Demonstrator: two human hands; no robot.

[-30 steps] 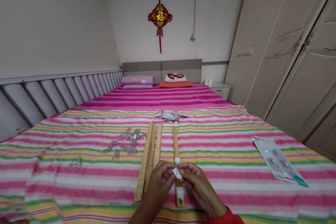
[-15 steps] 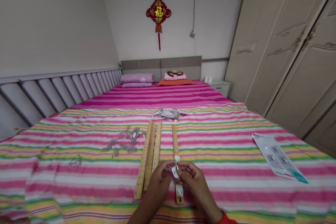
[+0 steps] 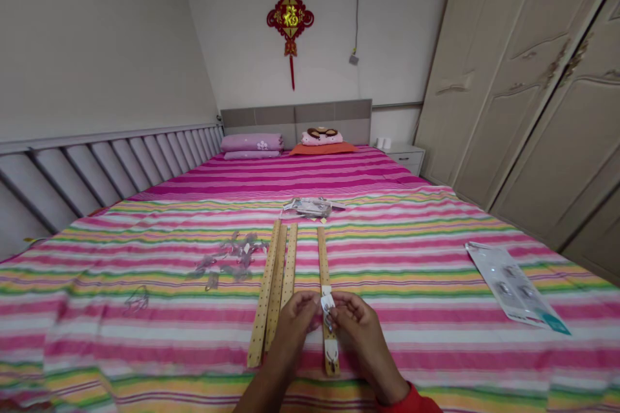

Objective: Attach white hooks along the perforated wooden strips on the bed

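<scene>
My left hand (image 3: 294, 322) and my right hand (image 3: 358, 326) meet over the near end of a single wooden strip (image 3: 322, 258) lying on the striped bedspread (image 3: 436, 310). Both pinch a small white hook piece (image 3: 328, 303) just above the strip. Another white piece sits on the strip right behind it, and a hook is fixed near the strip's close end (image 3: 331, 356). To the left lie three more wooden strips (image 3: 277, 277) side by side, touching each other.
A scatter of small clear hooks (image 3: 231, 258) lies left of the strips, one more (image 3: 138, 300) farther left. Opened clear packets (image 3: 310, 208) lie beyond the strips. A white plastic package (image 3: 513, 287) lies at right. Wardrobe doors (image 3: 527, 90) stand along the right side; pillows (image 3: 252, 144) lie at the headboard.
The view has tipped slightly upward. Both hands have stayed pinched on the white piece, lifting and turning it a little above the strip.
</scene>
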